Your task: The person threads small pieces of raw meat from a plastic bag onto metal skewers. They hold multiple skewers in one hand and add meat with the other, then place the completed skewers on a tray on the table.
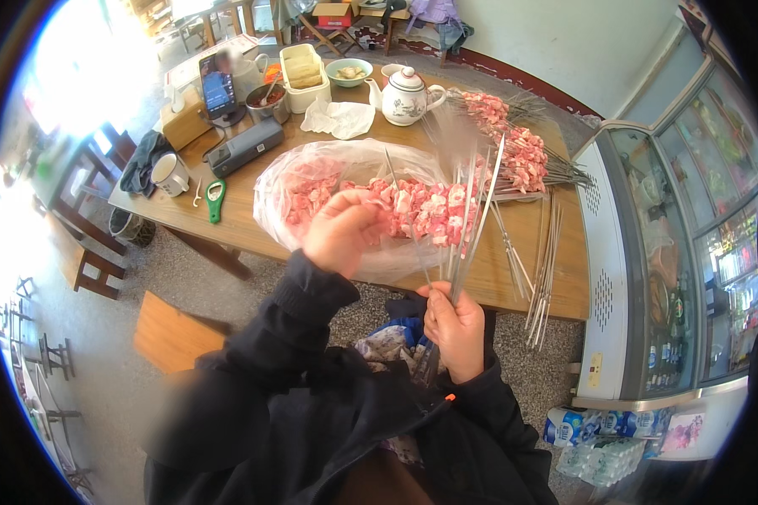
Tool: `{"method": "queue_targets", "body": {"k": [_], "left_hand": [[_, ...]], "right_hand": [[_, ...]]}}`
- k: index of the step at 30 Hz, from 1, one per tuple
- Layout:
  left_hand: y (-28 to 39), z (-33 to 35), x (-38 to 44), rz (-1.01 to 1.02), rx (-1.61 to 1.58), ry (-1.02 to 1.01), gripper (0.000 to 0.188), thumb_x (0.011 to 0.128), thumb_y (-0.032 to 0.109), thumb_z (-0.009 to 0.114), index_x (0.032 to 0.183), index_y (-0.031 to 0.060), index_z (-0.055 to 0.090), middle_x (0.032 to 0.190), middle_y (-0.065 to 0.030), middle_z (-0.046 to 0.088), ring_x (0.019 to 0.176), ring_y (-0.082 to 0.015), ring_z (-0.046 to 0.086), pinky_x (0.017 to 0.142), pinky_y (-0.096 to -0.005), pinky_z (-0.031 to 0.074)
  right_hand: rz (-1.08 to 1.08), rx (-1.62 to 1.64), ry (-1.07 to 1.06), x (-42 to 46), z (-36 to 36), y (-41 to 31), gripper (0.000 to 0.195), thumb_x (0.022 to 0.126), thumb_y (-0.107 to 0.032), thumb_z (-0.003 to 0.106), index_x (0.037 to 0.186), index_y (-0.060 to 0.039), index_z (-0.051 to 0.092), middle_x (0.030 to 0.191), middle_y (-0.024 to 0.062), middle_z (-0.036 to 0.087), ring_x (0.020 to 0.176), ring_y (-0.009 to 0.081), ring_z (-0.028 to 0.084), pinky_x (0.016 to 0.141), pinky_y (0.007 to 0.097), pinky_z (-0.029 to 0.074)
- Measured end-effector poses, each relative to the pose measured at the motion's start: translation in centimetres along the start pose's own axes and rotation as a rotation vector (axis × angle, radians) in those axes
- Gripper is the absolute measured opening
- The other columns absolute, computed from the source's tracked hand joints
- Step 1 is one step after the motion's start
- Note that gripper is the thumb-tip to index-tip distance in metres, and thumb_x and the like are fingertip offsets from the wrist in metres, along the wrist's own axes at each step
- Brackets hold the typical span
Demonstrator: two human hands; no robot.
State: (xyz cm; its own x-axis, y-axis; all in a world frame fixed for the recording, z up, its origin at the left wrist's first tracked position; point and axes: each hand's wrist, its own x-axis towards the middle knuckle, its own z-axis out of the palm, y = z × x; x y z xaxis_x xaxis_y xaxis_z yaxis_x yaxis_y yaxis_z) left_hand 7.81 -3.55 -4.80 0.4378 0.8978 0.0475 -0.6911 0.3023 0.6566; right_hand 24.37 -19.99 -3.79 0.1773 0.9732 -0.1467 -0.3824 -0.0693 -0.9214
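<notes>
My right hand (456, 322) grips a bundle of metal skewers (480, 221) near their lower ends; several carry chunks of raw meat, and one at the left of the bundle leans apart from the others. My left hand (344, 230), slightly blurred, pinches a piece of raw meat (379, 208) between thumb and fingers, left of that leaning skewer. Beneath and behind the hands lies an open clear plastic bag (271, 189) of cut raw meat (306, 192). Loaded meat skewers (521, 158) are piled at the table's back right. Bare skewers (546, 278) lie at the right edge.
On the wooden table (240, 221) stand a teapot (407, 98), a phone (218, 88), a metal pot (268, 104), a bowl (349, 72) and a mug (170, 175). A green bottle opener (215, 201) lies at left. A glass-fronted refrigerator (654, 271) borders the right side; a wooden stool (177, 331) stands lower left.
</notes>
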Motion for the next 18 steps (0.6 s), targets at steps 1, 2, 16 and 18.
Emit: {"method": "queue_targets", "body": {"k": [1, 2, 16, 18], "left_hand": [[0.5, -0.3, 0.2, 0.011, -0.023, 0.035, 0.008, 0.097, 0.002, 0.061, 0.104, 0.0051, 0.064, 0.1, -0.0067, 0.07, 0.093, -0.0202, 0.068, 0.086, -0.036, 0.056], [1.1, -0.6, 0.5, 0.022, -0.047, 0.069, 0.007, 0.097, 0.003, 0.061, 0.103, 0.005, 0.064, 0.1, -0.0066, 0.07, 0.093, -0.0203, 0.068, 0.086, -0.0361, 0.056], [2.9, 1.9, -0.1, 0.14, -0.058, 0.182, 0.009, 0.099, 0.008, 0.063, 0.105, 0.0015, 0.06, 0.11, -0.0119, 0.068, 0.107, -0.0272, 0.067, 0.094, -0.0401, 0.056], [2.7, 1.7, -0.2, 0.145, -0.053, 0.18, 0.008, 0.099, 0.007, 0.063, 0.103, 0.002, 0.059, 0.11, -0.0118, 0.068, 0.106, -0.0272, 0.068, 0.093, -0.0403, 0.056]], "right_hand": [[-0.002, -0.009, 0.005, -0.1, -0.2, 0.0, 0.017, 0.106, -0.012, 0.053, 0.11, 0.0026, 0.061, 0.065, -0.0055, 0.042, 0.052, 0.0027, 0.035, 0.047, 0.0207, 0.029], [-0.005, -0.032, 0.005, -0.2, -0.4, 0.1, 0.017, 0.106, -0.012, 0.053, 0.111, 0.0028, 0.061, 0.065, -0.0057, 0.042, 0.052, 0.0027, 0.035, 0.047, 0.0208, 0.029], [-0.332, -0.615, 0.055, -1.5, -1.3, 2.3, 0.013, 0.101, -0.006, 0.06, 0.106, 0.0016, 0.069, 0.075, -0.0058, 0.056, 0.062, 0.0007, 0.044, 0.056, 0.0182, 0.035], [-0.295, -0.624, 0.078, -1.7, -1.2, 1.9, 0.012, 0.097, -0.004, 0.062, 0.104, 0.0028, 0.07, 0.086, 0.0073, 0.066, 0.077, 0.0141, 0.06, 0.07, 0.0256, 0.046]]}}
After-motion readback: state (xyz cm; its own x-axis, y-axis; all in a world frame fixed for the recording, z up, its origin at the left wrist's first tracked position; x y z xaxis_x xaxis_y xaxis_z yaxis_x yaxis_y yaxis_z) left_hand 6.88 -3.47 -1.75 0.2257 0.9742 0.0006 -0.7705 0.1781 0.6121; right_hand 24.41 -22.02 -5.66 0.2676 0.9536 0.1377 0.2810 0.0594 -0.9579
